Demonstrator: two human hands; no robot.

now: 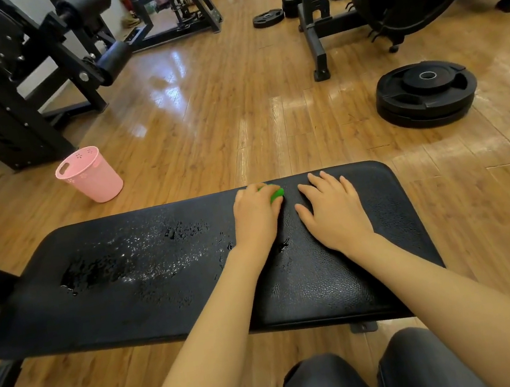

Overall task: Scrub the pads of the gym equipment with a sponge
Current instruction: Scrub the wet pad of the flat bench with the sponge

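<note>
Green sponge (pixel 276 193) under left hand (pixel 255 218) on crosswise pad (pixel 147 274).

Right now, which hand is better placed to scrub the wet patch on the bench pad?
The left hand. It already grips the green sponge and lies nearer the wet patch on the bench pad. The right hand rests flat, holding nothing.

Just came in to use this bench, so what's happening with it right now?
A person is scrubbing the black padded bench. Their left hand grips a green sponge near the pad's far edge, while the right hand rests flat on the pad beside it. Water droplets cover the pad's left part. A pink plastic basket stands on the wooden floor beyond.
</note>
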